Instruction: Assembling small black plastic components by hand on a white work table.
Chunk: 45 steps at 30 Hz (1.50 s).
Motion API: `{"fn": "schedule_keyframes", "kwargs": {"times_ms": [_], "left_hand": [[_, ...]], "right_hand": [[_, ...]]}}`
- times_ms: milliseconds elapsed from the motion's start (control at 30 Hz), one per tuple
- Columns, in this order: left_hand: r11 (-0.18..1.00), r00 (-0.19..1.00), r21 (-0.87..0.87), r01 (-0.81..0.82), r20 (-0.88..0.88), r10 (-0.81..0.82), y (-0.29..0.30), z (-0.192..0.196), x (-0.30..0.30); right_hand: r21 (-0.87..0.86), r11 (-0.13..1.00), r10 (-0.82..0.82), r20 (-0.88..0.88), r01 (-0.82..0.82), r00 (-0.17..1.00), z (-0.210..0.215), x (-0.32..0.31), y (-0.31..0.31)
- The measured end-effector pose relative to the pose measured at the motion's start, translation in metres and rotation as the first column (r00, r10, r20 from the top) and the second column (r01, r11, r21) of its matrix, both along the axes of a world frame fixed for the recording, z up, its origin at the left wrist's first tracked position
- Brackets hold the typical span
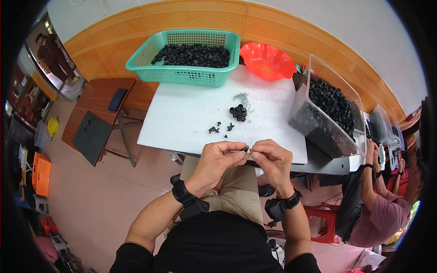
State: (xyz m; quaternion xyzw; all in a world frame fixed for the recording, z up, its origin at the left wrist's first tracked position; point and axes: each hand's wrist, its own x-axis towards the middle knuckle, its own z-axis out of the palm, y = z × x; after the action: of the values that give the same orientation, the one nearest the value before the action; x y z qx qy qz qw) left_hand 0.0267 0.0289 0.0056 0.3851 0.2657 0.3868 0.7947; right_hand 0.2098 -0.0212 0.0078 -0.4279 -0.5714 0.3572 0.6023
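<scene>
My left hand (219,159) pinches a small round black part (245,149) between thumb and fingers, just over the table's near edge. Close against it, my right hand (275,160) has thumb and fingertips pressed together; whatever sits between them is too small to make out. Beyond the hands, on the white tabletop (182,113), lies a cluster of black round parts (238,113). Small black stemmed pieces (214,130) are scattered nearer to me. Behind the cluster is a little heap of clear, thin pieces (242,97).
A green basket (182,75) of black parts stands at the back left, beside a red scalloped bowl (267,61). At the right, a clear bin (318,129) holds many black parts. A brown folding table (98,100) stands left. Another person (378,214) sits at the right.
</scene>
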Motion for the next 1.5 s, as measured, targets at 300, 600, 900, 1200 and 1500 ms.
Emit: {"fn": "schedule_keyframes", "kwargs": {"times_ms": [300,600,900,1200,1500], "left_hand": [[0.999,0.999,-0.007,0.032,0.02,-0.032,-0.003,0.0,-0.002],[0.996,0.998,0.062,0.063,-0.02,-0.062,-0.002,0.002,-0.005],[0.993,0.994,0.038,0.108,-0.037,-0.107,-0.006,0.005,-0.005],[0.983,0.993,-0.149,0.11,0.053,-0.103,-0.01,0.004,-0.004],[0.976,0.987,-0.151,0.155,0.061,-0.148,-0.014,0.013,-0.001]], "right_hand": [[-0.029,0.998,0.05,-0.1,-0.053,0.994,-0.003,-0.003,-0.004],[-0.068,0.996,0.063,0.042,-0.06,0.997,0.002,0.004,-0.008],[0.025,0.999,0.014,0.339,-0.023,0.941,0.018,0.006,-0.012],[0.041,0.996,0.062,0.267,-0.076,0.962,0.006,0.002,-0.018],[0.253,0.966,-0.165,0.446,0.053,0.88,0.007,-0.004,-0.017]]}}
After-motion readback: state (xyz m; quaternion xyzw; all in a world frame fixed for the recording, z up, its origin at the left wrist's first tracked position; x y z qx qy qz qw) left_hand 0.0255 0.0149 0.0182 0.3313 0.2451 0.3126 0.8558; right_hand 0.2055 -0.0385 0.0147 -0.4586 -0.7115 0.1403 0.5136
